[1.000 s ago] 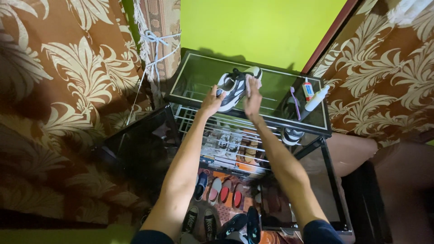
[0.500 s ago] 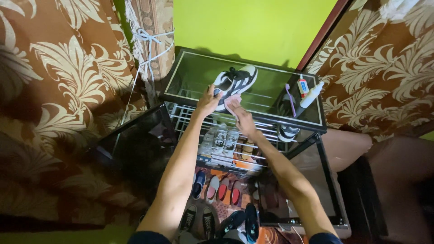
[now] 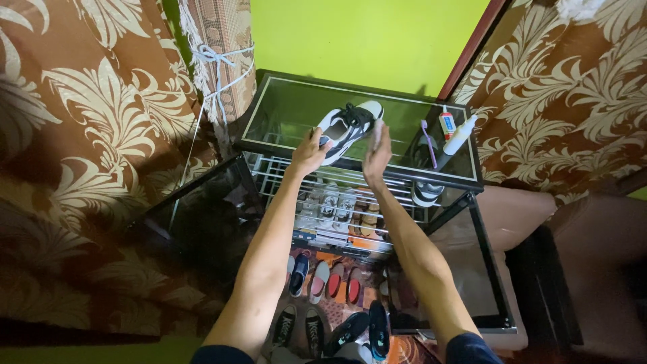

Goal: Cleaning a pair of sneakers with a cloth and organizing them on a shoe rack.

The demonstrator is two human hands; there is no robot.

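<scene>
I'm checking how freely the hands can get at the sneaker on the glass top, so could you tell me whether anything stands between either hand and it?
Nothing visible does. The left hand already grips the heel end of the sneaker, and the right hand is against its side with a pale cloth. The toothbrush and bottle lie off to the right.

Resting on glass-topped black metal rack (image 3: 269, 145): grey-and-white laced sneaker (image 3: 348, 126) between both hands, purple toothbrush (image 3: 426, 136) and white squeeze bottle (image 3: 459, 135) right of right hand (image 3: 377, 154).
</scene>
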